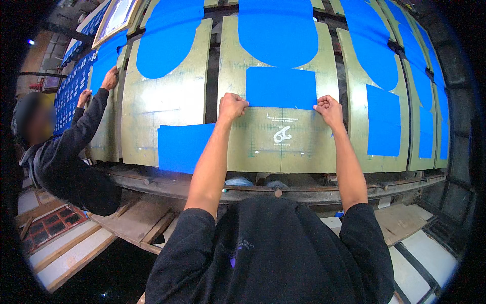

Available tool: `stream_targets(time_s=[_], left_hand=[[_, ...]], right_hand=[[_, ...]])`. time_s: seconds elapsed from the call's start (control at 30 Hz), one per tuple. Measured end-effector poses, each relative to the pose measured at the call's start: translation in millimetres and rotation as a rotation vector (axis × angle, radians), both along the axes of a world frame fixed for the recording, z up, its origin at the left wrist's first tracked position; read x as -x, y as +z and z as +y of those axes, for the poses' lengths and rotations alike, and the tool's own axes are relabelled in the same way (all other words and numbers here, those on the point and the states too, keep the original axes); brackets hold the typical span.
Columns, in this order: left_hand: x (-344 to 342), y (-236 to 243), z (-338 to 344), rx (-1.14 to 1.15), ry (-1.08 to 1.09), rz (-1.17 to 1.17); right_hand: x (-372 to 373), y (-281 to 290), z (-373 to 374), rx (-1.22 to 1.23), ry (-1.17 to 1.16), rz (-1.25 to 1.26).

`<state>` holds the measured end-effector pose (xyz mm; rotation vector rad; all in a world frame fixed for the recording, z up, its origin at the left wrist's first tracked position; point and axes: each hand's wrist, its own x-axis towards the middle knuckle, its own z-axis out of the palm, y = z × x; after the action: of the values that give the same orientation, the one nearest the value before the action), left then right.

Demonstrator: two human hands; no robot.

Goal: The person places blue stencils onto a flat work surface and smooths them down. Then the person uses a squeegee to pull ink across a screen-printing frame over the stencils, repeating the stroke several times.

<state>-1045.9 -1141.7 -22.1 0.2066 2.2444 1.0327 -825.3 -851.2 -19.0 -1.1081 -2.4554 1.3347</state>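
Grn board (243,147): blue sheet (281,87) btwn L fingers (242,103) & R fingers (320,105), pinching lwr corners

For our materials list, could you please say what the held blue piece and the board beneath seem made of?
Blue piece: probably fabric, matte, since it looks thin and evenly coloured. Board: perhaps coated wood or metal, semi-gloss, given its soft sheen.

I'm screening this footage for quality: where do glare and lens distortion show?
Head view: white glare washes the olive-green board left of the left hand; same view: the front rail bows upward toward both ends, and the corners are black.
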Motion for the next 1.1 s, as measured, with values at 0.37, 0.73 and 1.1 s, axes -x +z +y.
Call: stream_targets(time_s=[0.37,0.73,1.1], left_hand=[[-5,4,0,-0.029,0.04,0.001],[-9,5,0,-0.044,0.049,0.02],[-8,-15,-5,-0.044,0.017,0.126]], right_hand=[[-3,-17,8,0.016,0.026,0.078],[-4,-12,6,0.025,0.014,0.04],[-3,-14,6,-0.026,0.032,0.03]])
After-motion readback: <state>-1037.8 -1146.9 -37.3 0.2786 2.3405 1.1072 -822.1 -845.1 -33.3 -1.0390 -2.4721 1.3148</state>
